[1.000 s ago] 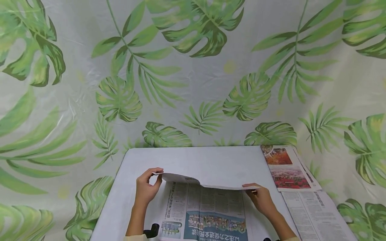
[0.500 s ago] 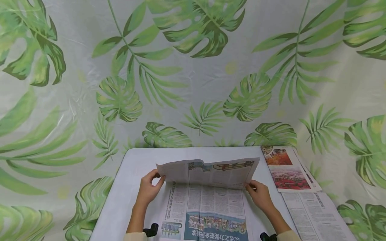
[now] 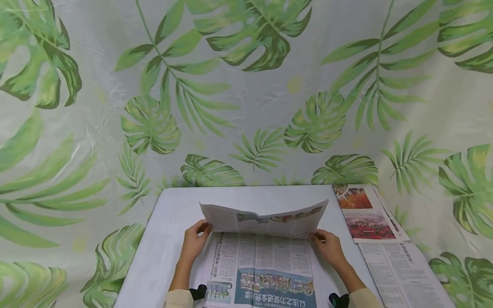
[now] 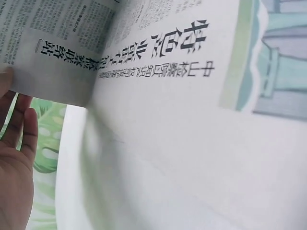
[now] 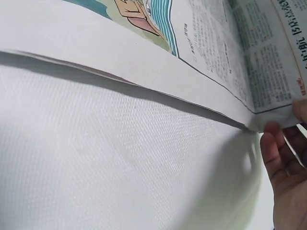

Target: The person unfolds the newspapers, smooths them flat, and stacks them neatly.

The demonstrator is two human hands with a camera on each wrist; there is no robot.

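Note:
A newspaper (image 3: 273, 256) lies on the white table with its far part bent up into a standing flap (image 3: 227, 218). Near the bend on the left side, my left hand (image 3: 194, 241) pinches the flap's edge. My right hand (image 3: 329, 248) pinches the opposite edge at about the same height. In the left wrist view, the left thumb is on the printed face of the paper (image 4: 62, 79) and the fingers are below and behind it. The right wrist view has the right thumb (image 5: 300, 109) on the print, with fingers under the corner. A comic-style drawing runs along the flap.
More newspaper sheets (image 3: 400, 269) lie along the table's right edge, topped by a page with red and orange photos (image 3: 369, 222). The white table (image 3: 154, 265) ends against a leaf-patterned curtain (image 3: 254, 94). Dark wrist straps (image 3: 198, 292) show at both cuffs.
The flap, seen nearly edge-on a second ago, now stands up and shows its printed face. Both hands sit lower along its sides and have drawn slightly inward.

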